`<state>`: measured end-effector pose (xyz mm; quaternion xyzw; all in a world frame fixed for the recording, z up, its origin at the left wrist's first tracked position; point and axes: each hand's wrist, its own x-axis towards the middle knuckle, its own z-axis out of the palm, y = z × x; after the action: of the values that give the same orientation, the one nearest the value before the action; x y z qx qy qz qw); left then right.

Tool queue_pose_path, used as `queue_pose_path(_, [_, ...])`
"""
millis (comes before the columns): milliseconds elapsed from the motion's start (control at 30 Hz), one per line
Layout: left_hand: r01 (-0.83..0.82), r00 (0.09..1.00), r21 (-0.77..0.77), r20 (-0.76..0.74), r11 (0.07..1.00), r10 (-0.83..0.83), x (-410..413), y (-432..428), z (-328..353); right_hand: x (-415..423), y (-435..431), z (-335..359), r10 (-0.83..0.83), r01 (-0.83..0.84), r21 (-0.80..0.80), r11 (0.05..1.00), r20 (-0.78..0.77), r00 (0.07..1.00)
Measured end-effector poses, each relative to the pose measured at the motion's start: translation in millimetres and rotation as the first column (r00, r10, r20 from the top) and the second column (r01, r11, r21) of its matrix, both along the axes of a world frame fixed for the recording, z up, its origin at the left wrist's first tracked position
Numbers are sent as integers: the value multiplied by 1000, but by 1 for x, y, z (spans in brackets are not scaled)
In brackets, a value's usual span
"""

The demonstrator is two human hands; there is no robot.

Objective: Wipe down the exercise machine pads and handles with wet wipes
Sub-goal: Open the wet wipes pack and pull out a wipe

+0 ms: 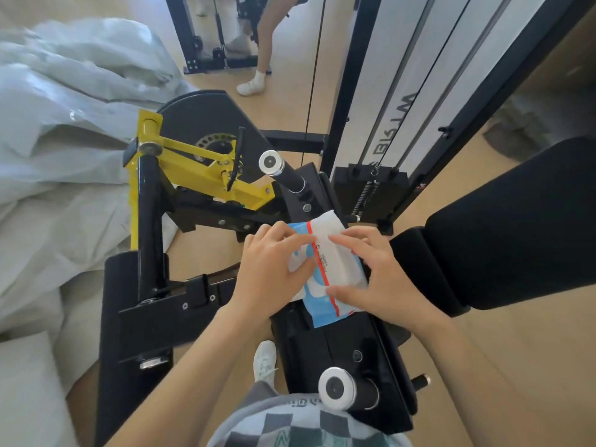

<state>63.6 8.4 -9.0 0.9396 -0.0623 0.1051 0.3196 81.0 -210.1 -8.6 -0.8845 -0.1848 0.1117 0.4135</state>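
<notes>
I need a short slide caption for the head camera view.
Left hand and right hand grip a wipe pack over the machine, beside its black pad.

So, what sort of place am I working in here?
Most likely a gym: a black metal weight stack, a thick black padded cushion and a yellow steel pivot arm. The left hand and right hand hold the blue-and-white wet-wipe pack.
</notes>
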Motion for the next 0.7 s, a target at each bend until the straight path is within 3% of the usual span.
queue_pose_path(167, [-8,1000,18,13,1000,8,4,-5,1,-2,4,-3,22,-19,36,999,-70,997])
queue_pose_path(367, [-65,986,-38,-155,997,58,16,-13,4,-9,7,-6,-18,22,60,998,-66,998])
queue_pose_path(533, [81,995,35,-66,996,-79,10,-7,-3,-10,7,-7,-32,37,69,997,-79,996])
queue_pose_path(700, [239,971,-12,15,971,-239,-29,8,-11,-11,7,-7,-38,42,61,997,-62,997])
